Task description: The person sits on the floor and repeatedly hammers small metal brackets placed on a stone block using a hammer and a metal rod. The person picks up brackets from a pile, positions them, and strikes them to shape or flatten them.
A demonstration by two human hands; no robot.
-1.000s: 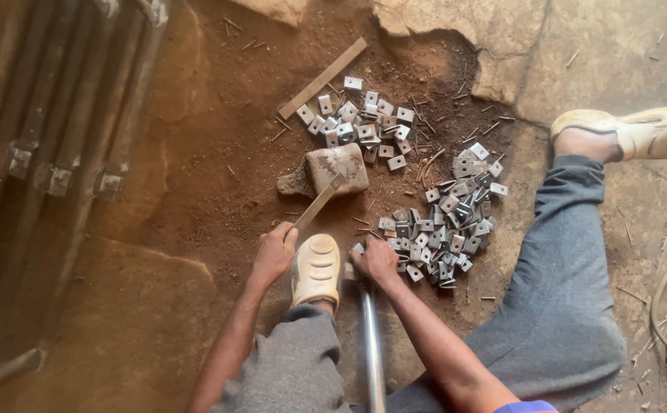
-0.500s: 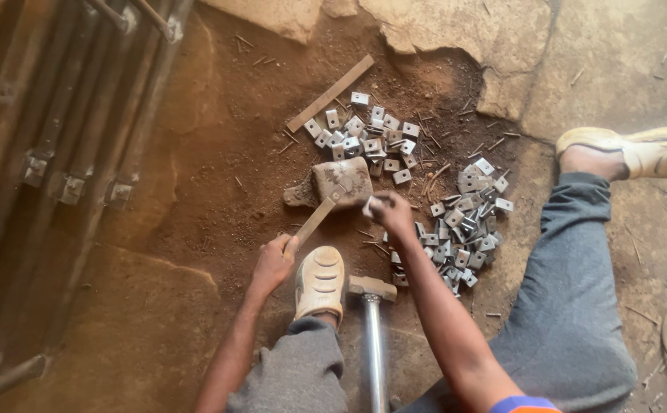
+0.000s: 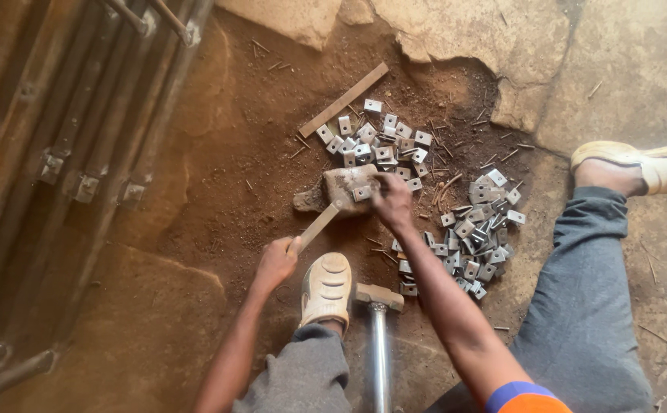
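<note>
Grey metal bracket [image 3: 362,193] sits on the stone block [image 3: 341,187], where the right hand [image 3: 391,200] has its fingers closed on it. The left hand [image 3: 276,264] is wrapped around a flat metal bar [image 3: 318,226], whose long axis runs up and right to the bracket. A hammer [image 3: 379,298] lies ungripped between the arms, nearer the right.

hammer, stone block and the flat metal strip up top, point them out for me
hammer [image 3: 379,297]: head view, on its steel head.
stone block [image 3: 341,186]: head view, on its top face.
flat metal strip [image 3: 344,99]: head view, mid-length.
</note>
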